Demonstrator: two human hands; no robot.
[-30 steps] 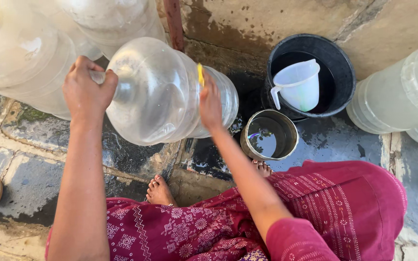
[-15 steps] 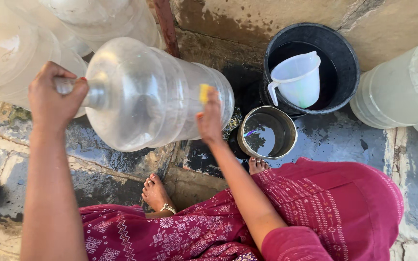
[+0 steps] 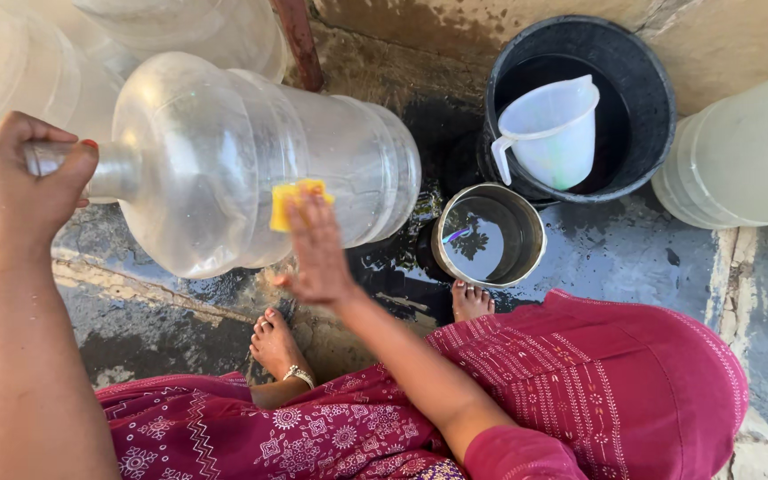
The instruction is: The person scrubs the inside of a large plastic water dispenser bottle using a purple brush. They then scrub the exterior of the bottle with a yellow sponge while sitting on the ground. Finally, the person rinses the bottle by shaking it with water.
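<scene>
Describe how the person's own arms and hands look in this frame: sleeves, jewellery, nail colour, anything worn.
Both forearms are bare. The right arm ends in a short plain pinkish-red sleeve near the bottom edge. No sleeve shows on the left arm within the frame. The left hand has a red-painted thumbnail. The right hand shows no ring or bangle, and neither wrist carries a watch or band. The right hand's nails cannot be seen.

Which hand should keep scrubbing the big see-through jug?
Probably the right hand: it presses the yellow sponge against the side of the big clear jug. The left hand is busy, its grip closed around the jug's neck, holding it tipped on its side.
</scene>
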